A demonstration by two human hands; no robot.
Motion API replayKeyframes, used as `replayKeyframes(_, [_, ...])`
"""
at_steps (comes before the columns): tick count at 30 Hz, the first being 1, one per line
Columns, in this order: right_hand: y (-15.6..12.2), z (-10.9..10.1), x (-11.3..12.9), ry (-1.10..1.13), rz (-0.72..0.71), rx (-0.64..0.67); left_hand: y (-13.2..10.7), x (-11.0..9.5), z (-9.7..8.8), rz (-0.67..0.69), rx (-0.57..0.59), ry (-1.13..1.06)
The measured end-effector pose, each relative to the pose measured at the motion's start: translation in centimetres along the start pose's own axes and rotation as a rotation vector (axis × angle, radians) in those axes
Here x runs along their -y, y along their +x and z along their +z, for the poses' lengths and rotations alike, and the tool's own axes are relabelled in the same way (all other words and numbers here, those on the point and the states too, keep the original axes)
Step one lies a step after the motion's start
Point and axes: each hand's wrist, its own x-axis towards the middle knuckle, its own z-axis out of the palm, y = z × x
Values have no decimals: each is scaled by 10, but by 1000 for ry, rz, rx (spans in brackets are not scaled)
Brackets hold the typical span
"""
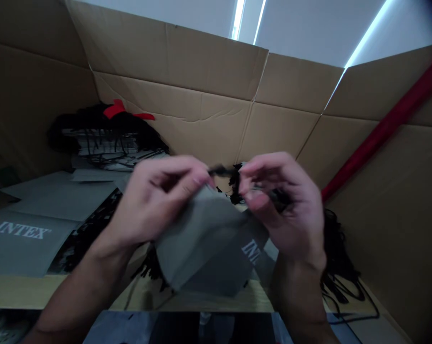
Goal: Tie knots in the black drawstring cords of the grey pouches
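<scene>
A grey, limp fabric piece (201, 243) printed "INTEX" hangs between my hands, a bag by its look, though its opening is not plain. My left hand (162, 196) pinches its upper corner together with one end of a short stretch of black cord (221, 171). The other end of that cord runs into my right hand (282, 205), whose thumb and fingers are closed on it beside the cloth's right edge. Motion blurs the fingertips and the cord, so any knot or loop there cannot be made out.
Flat grey INTEX pieces (26, 243) lie at left, with black cords along their edge. Behind them rises a stack (108, 143) with black cords and red strips. More black cords (340, 258) lie at right. Cardboard walls (187, 91) enclose the wooden table (18, 291); a red bar (384, 126) slants at right.
</scene>
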Motion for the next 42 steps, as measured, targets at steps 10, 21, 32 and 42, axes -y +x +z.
replayKeyframes(10, [-9, -17, 14, -660, -288, 49, 38, 44, -50, -225, -531, -217])
replayKeyframes(21, [0, -11, 5, -514, -391, -44, 26, 43, -19, 100, -471, 289])
replayKeyframes(32, [-2, -9, 28, -582, 55, 305, -24, -22, 19, 85, 81, 119])
replayKeyframes(42, [-7, -8, 28, -412, 13, 128, -17, -16, 16, 153, 241, 220])
